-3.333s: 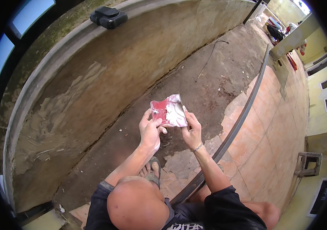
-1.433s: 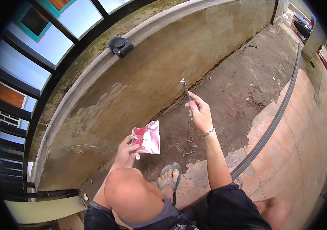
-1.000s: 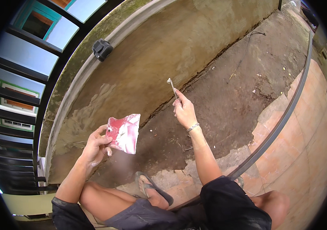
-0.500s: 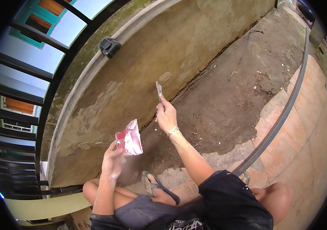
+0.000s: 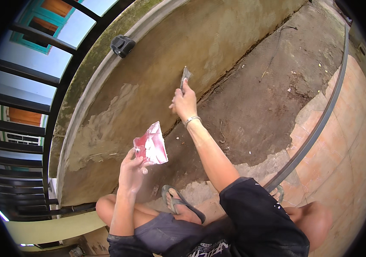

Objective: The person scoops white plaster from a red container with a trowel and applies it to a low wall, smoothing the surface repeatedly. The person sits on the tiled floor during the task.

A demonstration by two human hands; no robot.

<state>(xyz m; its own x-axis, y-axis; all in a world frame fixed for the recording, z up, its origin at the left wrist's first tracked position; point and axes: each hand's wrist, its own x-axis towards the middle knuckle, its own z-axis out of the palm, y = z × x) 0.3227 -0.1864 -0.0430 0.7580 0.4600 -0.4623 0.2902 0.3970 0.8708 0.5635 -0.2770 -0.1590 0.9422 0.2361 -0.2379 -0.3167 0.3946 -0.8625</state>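
My right hand [image 5: 185,103] grips a small putty knife [image 5: 186,75], its blade up at the low tan wall [image 5: 157,68]; whether it touches the surface is hard to tell. Fingers of my left hand [image 5: 130,174] are closed on the edge of a pinkish-red broken plastic piece [image 5: 155,147]. White paste coats much of that piece. It is held out in front of the wall, below and left of the knife. White residue marks the left hand. Lighter uneven plaster patches [image 5: 112,109] show on the wall left of the knife.
A dark camera-like device [image 5: 123,46] sits on the wall's ledge beneath a black metal railing [image 5: 69,73]. Bare soil [image 5: 243,111] runs along the wall's foot. A dark metal rail [image 5: 320,122] curves past peach tiles [image 5: 337,150] on the right. My sandalled foot [image 5: 182,207] is below.
My right hand has moved up and farther along the wall with the putty knife, now over where a pale patch showed. The left hand has risen slightly to the right with the plastic piece.
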